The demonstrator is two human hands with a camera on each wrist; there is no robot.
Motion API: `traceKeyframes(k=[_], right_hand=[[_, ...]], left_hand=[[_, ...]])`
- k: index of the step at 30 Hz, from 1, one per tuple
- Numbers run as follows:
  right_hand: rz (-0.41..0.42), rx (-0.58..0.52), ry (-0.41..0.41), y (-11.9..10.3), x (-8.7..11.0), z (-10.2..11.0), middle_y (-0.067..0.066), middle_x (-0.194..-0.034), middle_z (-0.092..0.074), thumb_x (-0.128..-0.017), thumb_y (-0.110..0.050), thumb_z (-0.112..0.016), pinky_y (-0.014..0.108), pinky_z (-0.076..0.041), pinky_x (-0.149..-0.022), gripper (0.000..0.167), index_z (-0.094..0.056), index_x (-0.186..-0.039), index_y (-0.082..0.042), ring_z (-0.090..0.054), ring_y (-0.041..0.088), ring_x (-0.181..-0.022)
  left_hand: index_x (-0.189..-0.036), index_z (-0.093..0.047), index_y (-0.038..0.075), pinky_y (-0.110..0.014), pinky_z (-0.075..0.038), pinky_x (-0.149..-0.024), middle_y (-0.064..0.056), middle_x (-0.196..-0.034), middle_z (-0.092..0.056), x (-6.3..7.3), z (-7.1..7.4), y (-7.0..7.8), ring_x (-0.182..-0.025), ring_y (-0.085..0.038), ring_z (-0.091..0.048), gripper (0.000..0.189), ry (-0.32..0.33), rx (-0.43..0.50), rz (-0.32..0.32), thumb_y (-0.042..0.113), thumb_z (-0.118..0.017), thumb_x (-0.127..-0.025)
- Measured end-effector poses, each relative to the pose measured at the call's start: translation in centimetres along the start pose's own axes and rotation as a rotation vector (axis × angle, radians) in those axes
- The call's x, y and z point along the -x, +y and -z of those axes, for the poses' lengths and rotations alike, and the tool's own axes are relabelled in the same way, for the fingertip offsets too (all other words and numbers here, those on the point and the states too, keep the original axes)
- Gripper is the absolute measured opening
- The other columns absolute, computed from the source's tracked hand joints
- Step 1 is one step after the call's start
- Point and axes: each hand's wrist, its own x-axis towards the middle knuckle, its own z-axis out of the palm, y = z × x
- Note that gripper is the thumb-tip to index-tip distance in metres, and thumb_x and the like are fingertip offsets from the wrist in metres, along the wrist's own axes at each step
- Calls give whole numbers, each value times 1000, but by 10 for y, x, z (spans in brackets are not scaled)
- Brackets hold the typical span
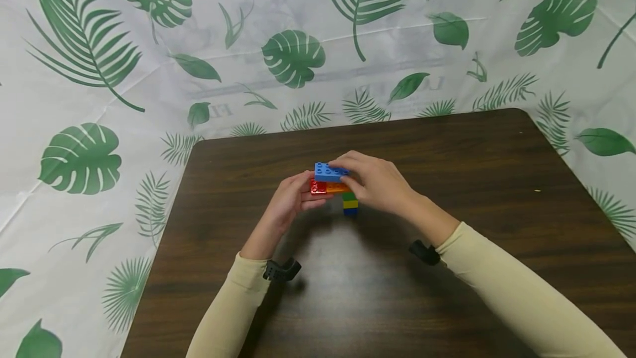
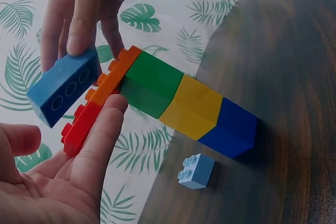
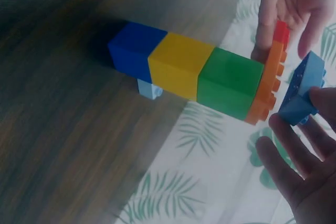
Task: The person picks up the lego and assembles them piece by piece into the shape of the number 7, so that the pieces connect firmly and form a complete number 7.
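Observation:
A tower of toy building bricks stands on the table: a dark blue brick [image 2: 231,128], a yellow brick [image 2: 191,107] and a green brick [image 2: 153,83]. Across its top lies a thin orange brick [image 3: 268,85], with a thin red brick [image 2: 83,129] at its left end. My left hand [image 1: 290,198] supports the red brick from beneath on straight fingers, thumb apart from it. Between thumb and fingers, my right hand [image 1: 377,181] pinches a blue brick [image 2: 65,87], tilted just above the orange and red studs.
A small light blue brick [image 2: 197,171] sits on the dark wooden table [image 1: 348,303], behind the tower's base. A white sheet with green leaves [image 1: 293,59] hangs along the table's far side.

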Motion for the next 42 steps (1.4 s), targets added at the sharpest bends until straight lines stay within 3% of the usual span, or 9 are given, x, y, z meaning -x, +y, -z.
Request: traceKeyframes(k=[9, 19, 22, 26, 30, 33, 37, 42], right_hand=[[22, 0, -44, -5, -5, -5, -2, -119, -63, -93, -17, -69, 29, -55, -68, 33, -65, -126, -15, -62, 13, -87], [40, -27, -32, -5, -3, -13, -2, -116, -63, -93, -17, -70, 30, -55, -70, 32, -65, -124, -14, -60, 12, -85], [18, -63, -33, -3, -2, -14, 0, -119, -63, -92, -19, -71, 33, -55, -77, 38, -63, -129, -13, -62, 14, -89], [-103, -221, -26, 2, -3, -17, 4, -122, -65, -94, -27, -68, 39, -55, -87, 41, -62, -131, -10, -64, 18, -99], [-299, -425, -45, 11, -5, -24, 7, -118, -67, -100, -38, -57, 36, -55, -84, 43, -63, -130, -8, -63, 20, -97], [-390, -542, -105, 18, -6, -28, 9, -113, -67, -102, -39, -50, 36, -53, -84, 46, -62, -130, -5, -59, 24, -95], [-430, -647, -170, 22, -7, -32, 12, -110, -66, -105, -37, -46, 40, -50, -89, 46, -61, -129, -1, -57, 28, -98], [-449, -696, -184, 25, -7, -34, 14, -111, -66, -105, -39, -42, 43, -48, -94, 49, -62, -127, 0, -57, 30, -103]], left_hand=[[-134, -48, -3, -39, -55, -85, -24, -126, -62, -2, 2, -1, -101, -31, -69, 58, -11, 29, -5, 46, -38, -105], [-132, -52, -5, -40, -55, -86, -20, -116, -66, -3, -1, -2, -96, -27, -70, 49, 2, 58, -14, 34, -49, -104], [-132, -52, -5, -38, -57, -82, -18, -115, -65, -3, -2, -2, -94, -26, -71, 45, 15, 53, -16, 29, -54, -102], [-133, -53, -3, -36, -57, -80, -18, -116, -64, -2, -3, -1, -93, -26, -71, 45, 28, 45, -12, 28, -58, -100], [-133, -53, -3, -37, -57, -80, -19, -117, -64, -2, -3, 0, -94, -28, -71, 46, 36, 35, -7, 29, -59, -100], [-132, -54, -3, -37, -57, -81, -19, -118, -63, -2, -3, 0, -95, -28, -71, 46, 41, 30, -3, 30, -59, -100], [-131, -55, -3, -36, -57, -79, -19, -118, -63, -3, -3, -1, -94, -28, -71, 46, 53, 25, -2, 30, -60, -99], [-129, -56, -4, -36, -57, -78, -19, -116, -64, -3, -3, 0, -92, -28, -71, 45, 59, 11, -11, 28, -62, -99]])
